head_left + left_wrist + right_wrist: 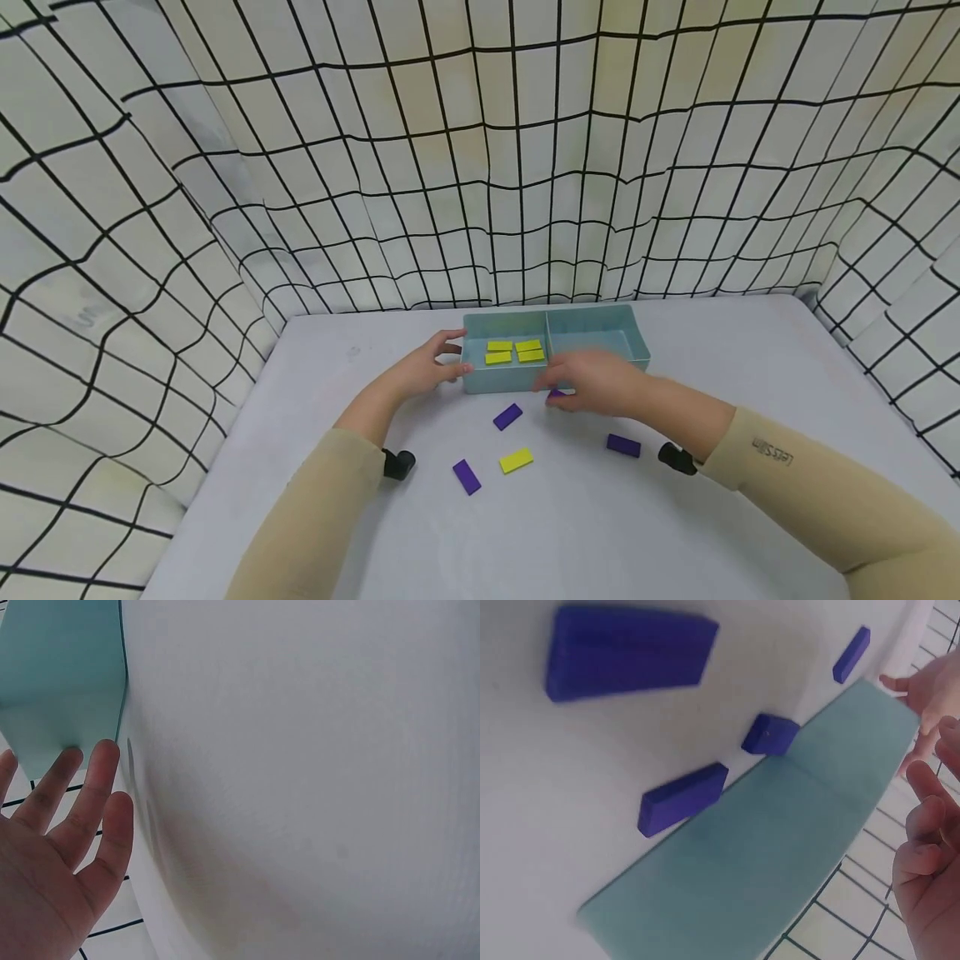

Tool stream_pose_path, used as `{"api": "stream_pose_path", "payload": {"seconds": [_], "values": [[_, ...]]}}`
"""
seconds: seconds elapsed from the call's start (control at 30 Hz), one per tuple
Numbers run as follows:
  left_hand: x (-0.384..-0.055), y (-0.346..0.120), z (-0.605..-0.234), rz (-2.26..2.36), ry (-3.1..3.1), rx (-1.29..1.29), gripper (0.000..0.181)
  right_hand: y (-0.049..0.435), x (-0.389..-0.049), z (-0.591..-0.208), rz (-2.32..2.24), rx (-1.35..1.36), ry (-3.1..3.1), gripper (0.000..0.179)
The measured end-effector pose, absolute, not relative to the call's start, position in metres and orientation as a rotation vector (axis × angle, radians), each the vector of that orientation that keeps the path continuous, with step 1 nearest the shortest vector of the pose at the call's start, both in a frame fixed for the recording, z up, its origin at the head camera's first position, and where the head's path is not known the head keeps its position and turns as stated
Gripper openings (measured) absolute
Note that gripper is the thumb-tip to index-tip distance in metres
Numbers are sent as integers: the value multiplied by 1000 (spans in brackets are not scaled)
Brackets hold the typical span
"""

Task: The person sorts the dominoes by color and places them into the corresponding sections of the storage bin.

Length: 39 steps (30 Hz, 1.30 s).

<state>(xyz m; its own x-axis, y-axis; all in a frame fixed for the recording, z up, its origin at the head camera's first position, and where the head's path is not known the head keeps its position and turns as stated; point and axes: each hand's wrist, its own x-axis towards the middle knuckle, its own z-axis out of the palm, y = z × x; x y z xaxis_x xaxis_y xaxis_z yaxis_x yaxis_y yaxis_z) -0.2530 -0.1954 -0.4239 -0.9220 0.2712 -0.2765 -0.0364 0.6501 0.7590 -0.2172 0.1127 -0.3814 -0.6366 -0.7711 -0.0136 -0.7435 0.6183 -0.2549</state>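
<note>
My left hand (429,364) is at the left end of a pale teal two-compartment box (502,382), its fingers spread and fingertips right at the end wall. In the left wrist view, the fingers of that hand (75,840) are fairly straight beside the box wall (64,682). Over the box's front edge, my right hand (600,382) is blurred, with a purple block (557,393) partly hidden beneath its fingers. The right wrist view shows that hand (934,862) with loosely bent fingers and nothing between them, apart from the purple blocks (682,799).
Several yellow blocks (498,358) lie in the left compartment. On the white table (570,542) are a loose yellow block (516,460) and purple blocks (507,417), one (623,446) near the right wrist. Black-grid netting (517,167) surrounds the table's back and sides.
</note>
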Motion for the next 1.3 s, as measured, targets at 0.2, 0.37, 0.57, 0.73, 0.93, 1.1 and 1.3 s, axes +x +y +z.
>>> {"api": "stream_pose_path", "payload": {"seconds": [0.2, 0.37, 0.57, 0.73, 0.93, 1.1, 1.3], "values": [[-252, -196, -423, 1160, 2511, 172, 75, 114, -208, -385, -361, -1290, 2682, 28], [-252, -195, -422, 1153, 2512, 180, 75, 110, -204, -390, -356, -1277, 2636, 28], [-253, -194, -422, 1152, 2510, 180, 75, 97, -200, -396, -282, -1326, 2527, 29], [-254, -193, -422, 1143, 2519, 176, 75, 86, -197, -403, -247, -1356, 2448, 30], [-253, -192, -423, 1133, 2516, 182, 75, 78, -196, -414, -219, -1395, 2399, 30], [-251, -193, -421, 1130, 2522, 171, 75, 72, -195, -417, -227, -1433, 2393, 29], [-250, -193, -419, 1126, 2523, 183, 75, 67, -195, -423, -217, -1414, 2378, 30]]}}
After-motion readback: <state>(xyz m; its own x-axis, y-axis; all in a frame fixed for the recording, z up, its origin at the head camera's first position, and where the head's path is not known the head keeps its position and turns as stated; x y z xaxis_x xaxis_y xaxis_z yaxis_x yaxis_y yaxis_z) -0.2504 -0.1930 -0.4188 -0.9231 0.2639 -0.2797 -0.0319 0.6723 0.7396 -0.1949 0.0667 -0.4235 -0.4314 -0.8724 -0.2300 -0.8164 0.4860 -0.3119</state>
